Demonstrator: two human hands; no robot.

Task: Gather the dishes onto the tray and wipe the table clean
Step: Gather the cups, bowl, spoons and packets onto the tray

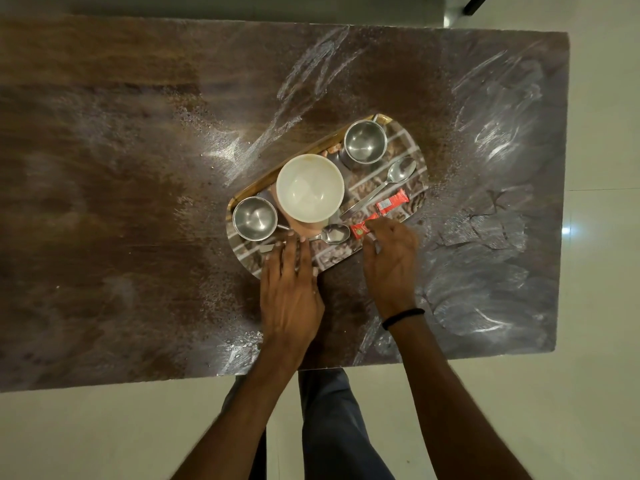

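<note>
Home dining area: wooden table, tiled floor (glossy).

small spoon handle: under left hand | red wrapper print: unreadable | forearms: cut by bottom edge
</note>
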